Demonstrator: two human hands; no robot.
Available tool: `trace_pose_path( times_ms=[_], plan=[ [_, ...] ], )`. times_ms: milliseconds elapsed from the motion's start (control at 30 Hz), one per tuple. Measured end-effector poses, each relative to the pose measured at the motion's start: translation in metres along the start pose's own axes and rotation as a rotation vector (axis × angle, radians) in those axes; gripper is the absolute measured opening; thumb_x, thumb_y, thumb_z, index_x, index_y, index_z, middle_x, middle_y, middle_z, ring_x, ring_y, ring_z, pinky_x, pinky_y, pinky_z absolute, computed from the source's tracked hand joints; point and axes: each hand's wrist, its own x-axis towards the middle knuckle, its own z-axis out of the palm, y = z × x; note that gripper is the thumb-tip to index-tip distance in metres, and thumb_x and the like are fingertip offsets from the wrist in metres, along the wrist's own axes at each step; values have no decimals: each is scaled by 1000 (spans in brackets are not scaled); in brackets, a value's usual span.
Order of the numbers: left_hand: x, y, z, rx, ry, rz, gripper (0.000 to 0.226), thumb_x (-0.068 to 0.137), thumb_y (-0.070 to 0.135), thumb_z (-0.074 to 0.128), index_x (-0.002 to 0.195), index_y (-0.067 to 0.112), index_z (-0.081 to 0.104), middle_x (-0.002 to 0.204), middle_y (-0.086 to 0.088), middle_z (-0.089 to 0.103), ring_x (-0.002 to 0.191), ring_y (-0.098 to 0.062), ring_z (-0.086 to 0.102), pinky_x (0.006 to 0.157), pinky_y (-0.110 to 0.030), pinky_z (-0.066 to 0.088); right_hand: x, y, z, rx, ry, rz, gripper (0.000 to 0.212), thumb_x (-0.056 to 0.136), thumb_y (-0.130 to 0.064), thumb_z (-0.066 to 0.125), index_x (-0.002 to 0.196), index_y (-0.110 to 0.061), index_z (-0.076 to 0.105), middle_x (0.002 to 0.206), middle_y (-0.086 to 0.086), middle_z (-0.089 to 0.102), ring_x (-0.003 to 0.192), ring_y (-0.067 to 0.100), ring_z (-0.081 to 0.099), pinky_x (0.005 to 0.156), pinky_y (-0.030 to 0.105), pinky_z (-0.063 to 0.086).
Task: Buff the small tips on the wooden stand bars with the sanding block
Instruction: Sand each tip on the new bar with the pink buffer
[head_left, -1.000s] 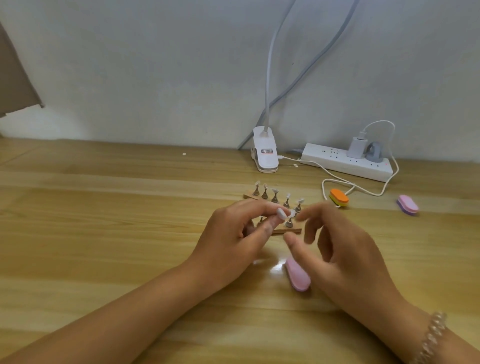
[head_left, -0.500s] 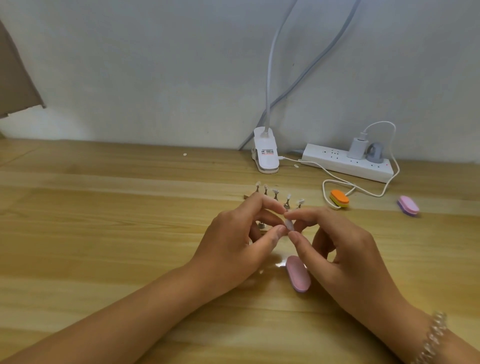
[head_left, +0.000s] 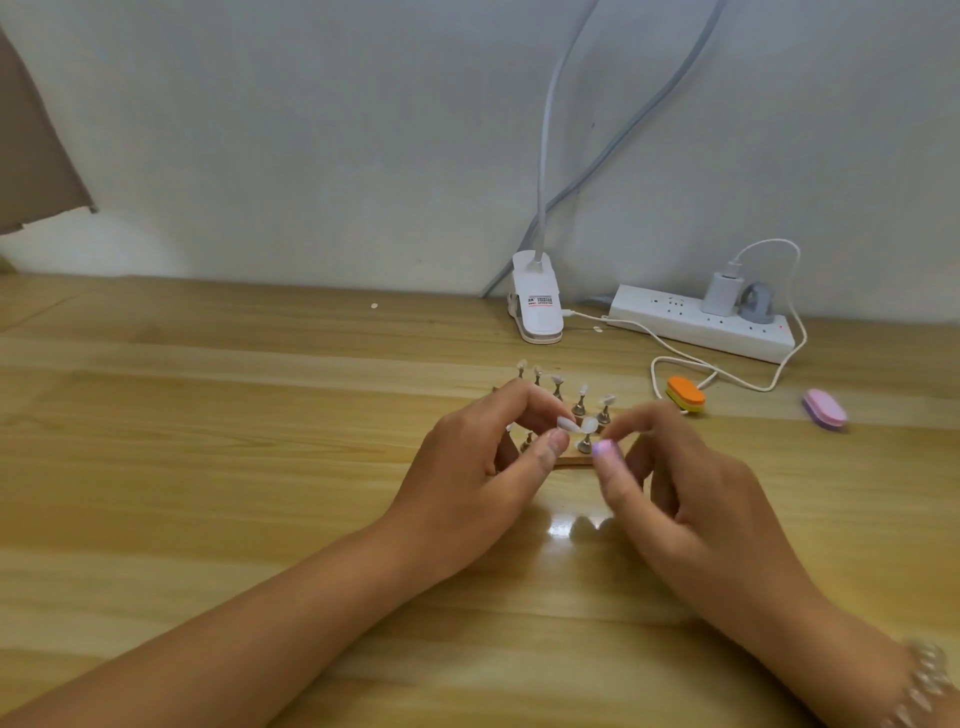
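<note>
Pinching front tip (head_left: 589, 425) between index and thumb (head_left: 558, 447) of left hand (head_left: 483, 467), gap narrow. Likely done to stop it swivelling on its metal post under abrasion. Right hand (head_left: 691, 499) opposite, thumb and index curled, narrow gap just beside same tip. Can't tell whether holding anything: lilac patch at thumb end could be nail or block end. Wooden stand (head_left: 571, 460) directly under both sets of fingers, mid-table, mostly hidden. Back-row tips (head_left: 582, 389) upright on posts behind, untouched. Orange block (head_left: 685, 395) and pink block (head_left: 824, 409) lying flat well off to the right, neither in hand. Judging buffing not underway here, more like seating or checking the tip. Bracelet (head_left: 924, 686) on right wrist. Pale glossy wood table (head_left: 260, 441), glare spot near right thumb. Lamp clip (head_left: 537, 306) and power strip (head_left: 701, 325) with charger (head_left: 722, 293) along back edge, cables running up plain grey wall (head_left: 311, 130).
</note>
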Motion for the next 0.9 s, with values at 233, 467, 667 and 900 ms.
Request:
trace_pose_path(
  times_ms=[233,467,667,900],
  plan=[
    [-1,0,1,10,-52,38,6,93,26,63,98,29,66,84,19,64,50,-14,50,51,-22,39,1,2,2,170,-19,-10,26,89,-45,54,107,-27,49,79,-13,67,46,14,51,47,20,36],
    [-3,0,1,49,-78,66,7,93,26,65,98,25,69,87,16,68,46,-10,45,50,-16,33,3,1,0,327,0,57,28,86,-47,55,102,-24,51,79,-8,71,44,21,48,46,44,42],
    [-3,0,1,56,-61,71,6,93,24,66,97,26,69,84,19,67,45,-9,43,50,-15,31,3,1,0,351,-47,46,28,87,-44,55,100,-20,51,80,-5,70,45,25,48,45,45,41],
    [-4,2,2,76,-91,74,6,92,25,66,97,27,70,86,21,67,46,-11,46,50,-17,33,5,2,-1,422,-1,104,29,85,-47,53,99,-21,52,79,-4,70,49,34,46,49,42,40]
  ],
)
